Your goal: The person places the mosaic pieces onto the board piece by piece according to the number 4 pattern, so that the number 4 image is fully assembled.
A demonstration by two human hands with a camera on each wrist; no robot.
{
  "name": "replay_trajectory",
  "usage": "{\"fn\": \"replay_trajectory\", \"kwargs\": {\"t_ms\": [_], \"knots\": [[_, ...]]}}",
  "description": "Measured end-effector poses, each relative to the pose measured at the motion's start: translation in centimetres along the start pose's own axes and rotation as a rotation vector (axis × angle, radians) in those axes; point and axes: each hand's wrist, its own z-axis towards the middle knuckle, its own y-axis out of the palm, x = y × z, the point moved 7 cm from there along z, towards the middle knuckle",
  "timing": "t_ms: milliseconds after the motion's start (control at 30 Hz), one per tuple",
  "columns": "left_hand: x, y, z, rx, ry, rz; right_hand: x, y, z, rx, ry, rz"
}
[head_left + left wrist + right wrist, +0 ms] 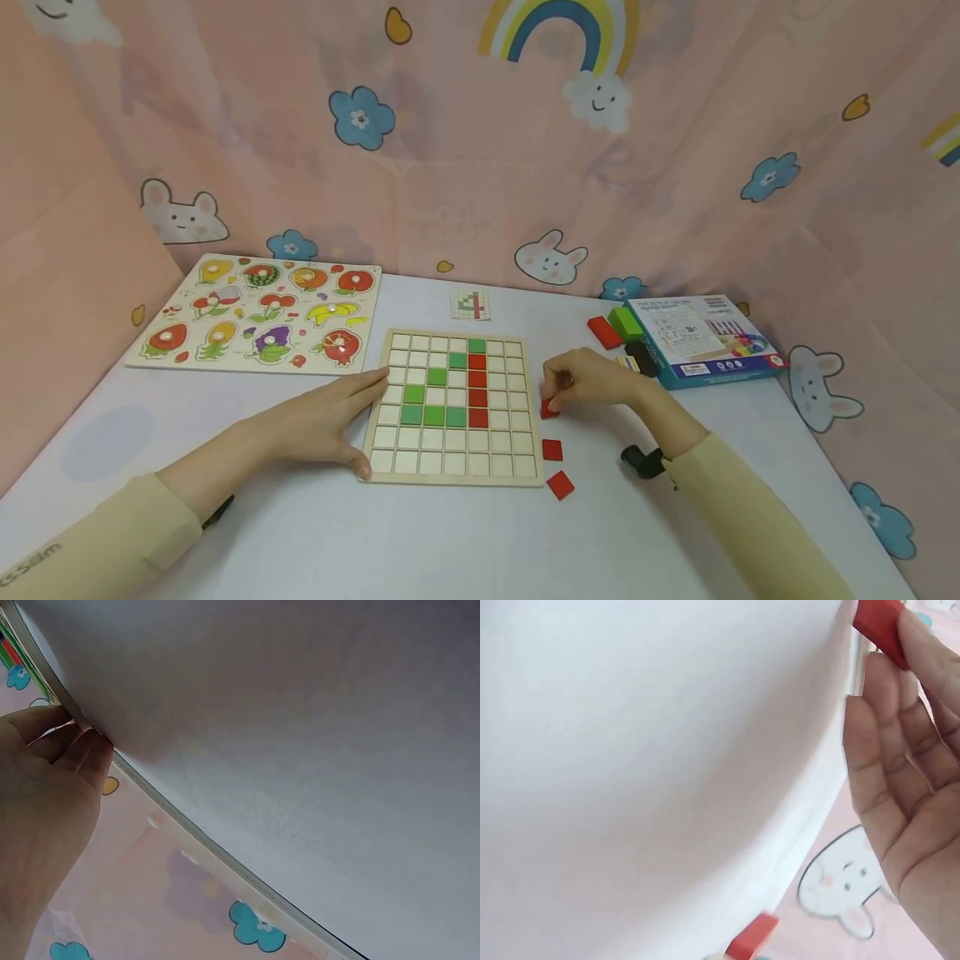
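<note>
A wooden grid board (453, 481) lies on the table, with several green tiles (437, 377) in a stepped shape and a column of red tiles (477, 379) set in its cells. My left hand (318, 421) rests along the board's left edge, fingers extended at the side and thumb by the near corner. Just right of the board, my right hand (588, 377) pinches a red square tile (881, 628) between thumb and fingers. Two loose red tiles (552, 450) lie below that hand, beside the board.
Behind the board lies a small pattern card (470, 305). A fruit peg puzzle (262, 312) sits at the back left. At the back right are a flat box (705, 337), a red block (604, 332), a green block (625, 323) and a dark object (642, 357).
</note>
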Motion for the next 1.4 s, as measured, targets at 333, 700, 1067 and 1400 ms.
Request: {"fn": "replay_trajectory", "kwargs": {"t_ms": [333, 700, 1067, 1400], "knots": [[-0.1, 0.0, 0.0, 0.003, 0.004, -0.006, -4.4, 1.5, 1.8, 0.026, -0.068, 0.128], [-0.2, 0.1, -0.1, 0.002, 0.001, -0.016, -7.9, 4.8, 2.8, -0.036, -0.151, 0.066], [-0.1, 0.1, 0.0, 0.003, -0.001, -0.008, -8.6, 5.4, 2.8, -0.015, -0.112, -0.008], [-0.1, 0.1, 0.0, 0.000, -0.007, -0.014, -9.0, 5.2, 2.7, 0.005, -0.119, -0.070]]}}
